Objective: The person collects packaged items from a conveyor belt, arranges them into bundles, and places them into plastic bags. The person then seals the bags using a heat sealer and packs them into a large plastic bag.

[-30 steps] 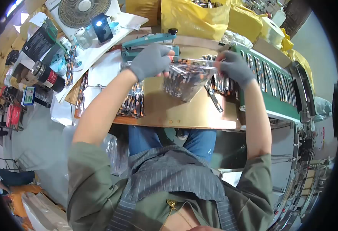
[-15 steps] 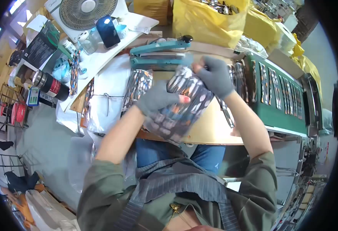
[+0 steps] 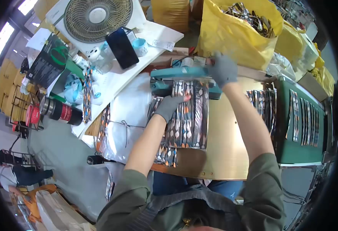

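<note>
My left hand [image 3: 169, 107], in a grey fingerless glove, grips the left side of a bagged bundle of patterned strips [image 3: 188, 119]. Orange, white and black shapes cover the strips. The bundle's top end lies at the jaws of a teal bag sealer [image 3: 180, 73]. My right hand [image 3: 223, 70], also gloved and blurred, is closed over the right end of the sealer's lever; its fingertips are partly hidden. More patterned strips [image 3: 166, 156] lie beneath and left of the bundle.
Stacked strips [image 3: 259, 104] lie right of the brown board [image 3: 225, 138], beside a green tray [image 3: 298, 148] with further strips. Clear plastic bags [image 3: 124, 115] lie left. A phone [image 3: 122, 48] and fan [image 3: 97, 17] occupy the white side table. A yellow sack [image 3: 230, 36] stands behind.
The bundle, previously tilted between both hands, now lies straight with its top at the sealer. My right hand has left the bundle for the lever, which is lower. The head view has shifted.
</note>
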`<state>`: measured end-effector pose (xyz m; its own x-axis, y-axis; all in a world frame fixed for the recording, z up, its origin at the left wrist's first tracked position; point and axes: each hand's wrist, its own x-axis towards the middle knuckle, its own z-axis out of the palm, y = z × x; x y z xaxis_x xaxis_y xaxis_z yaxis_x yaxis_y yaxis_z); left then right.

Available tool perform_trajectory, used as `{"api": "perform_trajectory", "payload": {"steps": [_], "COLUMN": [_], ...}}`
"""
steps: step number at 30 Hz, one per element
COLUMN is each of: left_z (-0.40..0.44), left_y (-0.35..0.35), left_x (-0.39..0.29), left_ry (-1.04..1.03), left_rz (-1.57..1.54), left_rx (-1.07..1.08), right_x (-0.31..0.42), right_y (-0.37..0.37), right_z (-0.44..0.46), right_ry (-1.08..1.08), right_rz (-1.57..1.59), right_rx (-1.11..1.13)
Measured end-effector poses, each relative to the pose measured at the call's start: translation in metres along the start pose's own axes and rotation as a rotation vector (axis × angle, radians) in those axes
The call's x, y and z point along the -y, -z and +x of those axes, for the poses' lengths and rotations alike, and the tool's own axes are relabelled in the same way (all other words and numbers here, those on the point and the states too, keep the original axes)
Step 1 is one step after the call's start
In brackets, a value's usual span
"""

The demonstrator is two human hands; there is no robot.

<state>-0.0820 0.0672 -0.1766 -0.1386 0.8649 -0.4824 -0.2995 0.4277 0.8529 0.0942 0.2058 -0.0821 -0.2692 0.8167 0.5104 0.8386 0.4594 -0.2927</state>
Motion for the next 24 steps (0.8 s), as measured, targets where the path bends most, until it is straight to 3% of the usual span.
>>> {"api": "perform_trajectory", "payload": {"steps": [3,9,13,16,18,21,24], "left_z": [-0.018,-0.016,-0.034,-0.085,-0.138,-0.192,-0.189], "left_y": [-0.012,-0.013,-0.020,-0.015,0.013,0.037,0.054], "left_x": [-0.005,-0.002,-0.006,0.006,0.005,0.047,0.080], "left_ry": [-0.081,-0.089,-0.298,-0.670,-0.727,-0.760,-0.829], "left_rz": [0.044,0.128,0.301,0.592,1.020,1.474,1.467], "left_rx": [0.036,0.005,-0.033,-0.389,-0.252,-0.240,-0.356], "right_x": [-0.036,-0.027,-0.025,-0.026,-0.026,-0.023,-0.006], "right_y": [-0.043,-0.041,-0.034,-0.038,-0.035,-0.010,-0.014], "right_z": [-0.027,-0.030,-0.030,-0.035,-0.036,-0.047,-0.115], "right_ry": [-0.080,-0.119,-0.133,-0.148,-0.173,-0.249,-0.064], "right_rz": [-0.023,-0.004,0.026,0.047,0.048,0.247,0.268], "right_rx": [0.063,-0.009,0.047,0.022,0.049,0.126,-0.284]}}
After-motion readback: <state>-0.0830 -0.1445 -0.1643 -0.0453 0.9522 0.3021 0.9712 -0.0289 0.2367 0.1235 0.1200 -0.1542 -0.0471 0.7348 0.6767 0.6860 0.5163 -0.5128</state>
